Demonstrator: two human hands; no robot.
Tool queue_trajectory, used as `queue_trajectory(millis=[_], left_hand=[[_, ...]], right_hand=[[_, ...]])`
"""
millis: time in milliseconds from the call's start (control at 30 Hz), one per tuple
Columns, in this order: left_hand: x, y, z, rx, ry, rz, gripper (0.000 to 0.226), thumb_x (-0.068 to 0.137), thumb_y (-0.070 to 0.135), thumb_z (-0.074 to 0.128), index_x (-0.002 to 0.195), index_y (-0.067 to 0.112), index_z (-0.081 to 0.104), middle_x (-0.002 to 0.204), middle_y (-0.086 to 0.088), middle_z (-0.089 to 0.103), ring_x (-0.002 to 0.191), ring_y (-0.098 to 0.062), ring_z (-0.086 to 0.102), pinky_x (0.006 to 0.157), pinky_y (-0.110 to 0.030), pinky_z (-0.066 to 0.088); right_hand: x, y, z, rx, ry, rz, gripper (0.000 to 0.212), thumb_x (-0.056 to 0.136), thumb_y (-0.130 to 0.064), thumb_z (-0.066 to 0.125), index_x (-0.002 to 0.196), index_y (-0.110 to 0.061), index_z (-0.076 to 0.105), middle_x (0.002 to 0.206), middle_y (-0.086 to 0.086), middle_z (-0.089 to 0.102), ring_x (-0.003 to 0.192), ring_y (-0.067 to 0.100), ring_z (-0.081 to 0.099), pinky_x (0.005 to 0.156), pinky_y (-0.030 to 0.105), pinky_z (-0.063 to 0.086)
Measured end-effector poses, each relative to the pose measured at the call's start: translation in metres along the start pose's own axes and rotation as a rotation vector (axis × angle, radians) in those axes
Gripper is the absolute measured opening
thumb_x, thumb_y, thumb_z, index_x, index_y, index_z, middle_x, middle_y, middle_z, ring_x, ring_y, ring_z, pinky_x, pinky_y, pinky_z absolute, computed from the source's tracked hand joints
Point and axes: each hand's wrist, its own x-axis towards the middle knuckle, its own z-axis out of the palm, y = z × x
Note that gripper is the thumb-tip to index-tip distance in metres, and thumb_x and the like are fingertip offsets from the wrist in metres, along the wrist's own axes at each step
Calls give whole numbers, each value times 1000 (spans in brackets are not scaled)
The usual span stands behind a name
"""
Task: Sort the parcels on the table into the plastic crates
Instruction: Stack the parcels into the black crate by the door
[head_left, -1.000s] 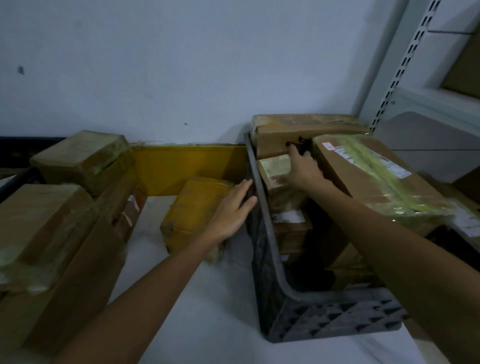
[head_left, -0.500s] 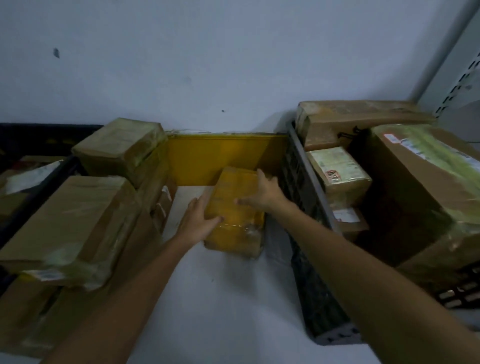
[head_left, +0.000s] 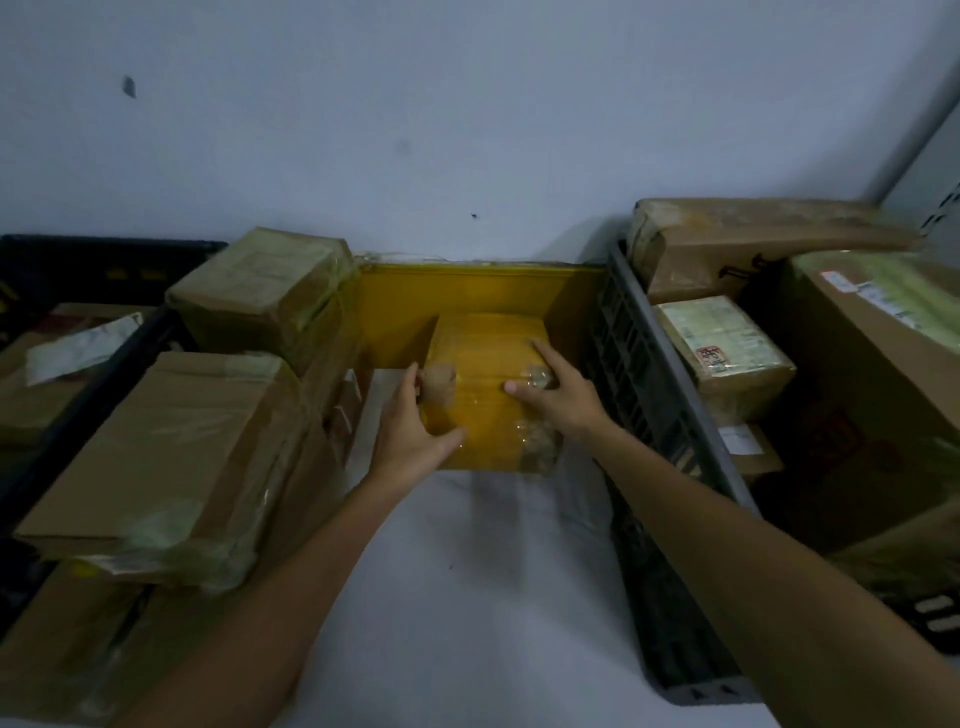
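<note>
- The white table (head_left: 467, 597) lies nearest, with both forearms reaching forward over it.
- The left hand (head_left: 413, 436) grips the yellow parcel (head_left: 483, 410) at its left edge, fingers curled round the side and thumb on the near face.
- The right hand (head_left: 563, 397) rests on top of the parcel, fingers straight and spread.
- The parcel sits on the table between a stack of brown boxes (head_left: 171, 452) on the left and the grey crate (head_left: 639, 374) on the right, which holds several parcels.
- A yellow panel (head_left: 467, 296) stands just behind the parcel, against the wall.
</note>
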Motion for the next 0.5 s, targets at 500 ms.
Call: queue_trajectory(millis=[500], left_hand=[[0,63,-52,35,5,408,130,52,38,88,135,59,-9,156,2,14,143,-20,19,108,-52,34]], right_hand=[[-17,-130,-86,-198,151,-314,60,80,-61,58,124,-21,57,120,1,58,112,20,55,101,42,45]])
